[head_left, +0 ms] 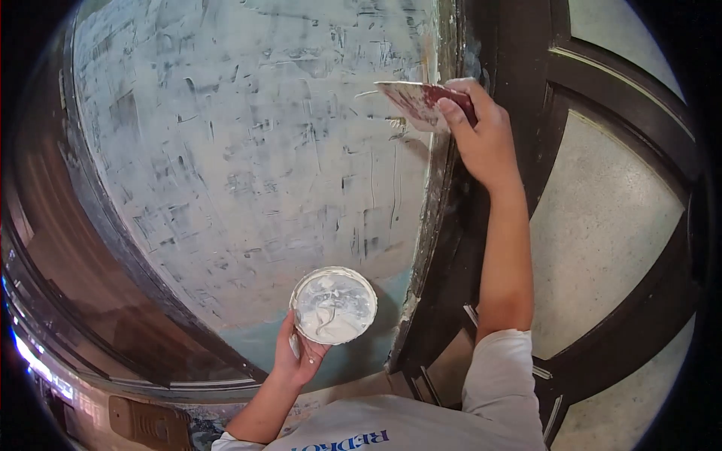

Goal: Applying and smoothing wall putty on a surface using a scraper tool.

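From my remote view, left hand (299, 359) grips the round tub (334, 269) low before the wall (263, 180), mouth up, presumably keeping white paste (331, 323) handy; right hand (483, 131) pinches the scraper (418, 105) near the wall's right edge, thumb likely steadying the blade.

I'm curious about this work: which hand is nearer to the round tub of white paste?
Left: the left hand holds the tub at its lower left. The right hand is farther off, up and to the right, gripping a scraper.
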The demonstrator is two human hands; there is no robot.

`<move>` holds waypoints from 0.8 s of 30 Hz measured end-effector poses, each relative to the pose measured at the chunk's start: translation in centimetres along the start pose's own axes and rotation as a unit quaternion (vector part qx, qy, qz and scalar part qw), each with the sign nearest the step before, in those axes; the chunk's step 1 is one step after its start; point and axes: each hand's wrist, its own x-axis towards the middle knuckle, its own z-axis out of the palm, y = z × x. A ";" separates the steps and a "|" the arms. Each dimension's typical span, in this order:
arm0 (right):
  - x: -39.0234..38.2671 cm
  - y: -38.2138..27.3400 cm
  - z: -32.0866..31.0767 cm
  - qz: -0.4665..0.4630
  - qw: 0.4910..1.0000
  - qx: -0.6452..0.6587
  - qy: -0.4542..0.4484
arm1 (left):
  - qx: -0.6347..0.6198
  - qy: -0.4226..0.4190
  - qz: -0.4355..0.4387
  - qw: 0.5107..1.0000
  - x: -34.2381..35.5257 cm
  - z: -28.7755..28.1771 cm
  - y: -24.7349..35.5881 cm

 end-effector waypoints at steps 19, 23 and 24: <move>10.6 -3.0 2.8 -0.235 0.900 -0.215 -0.296 | -0.033 -0.015 -0.005 0.999 1.1 -1.3 -1.2; 10.1 -3.2 2.9 -0.239 0.882 -0.195 -0.357 | -0.047 -0.028 -0.004 0.998 2.0 -1.5 -1.9; 9.5 -2.8 3.9 -0.240 0.872 -0.207 -0.373 | -0.060 -0.024 -0.007 0.998 2.1 -1.4 -2.2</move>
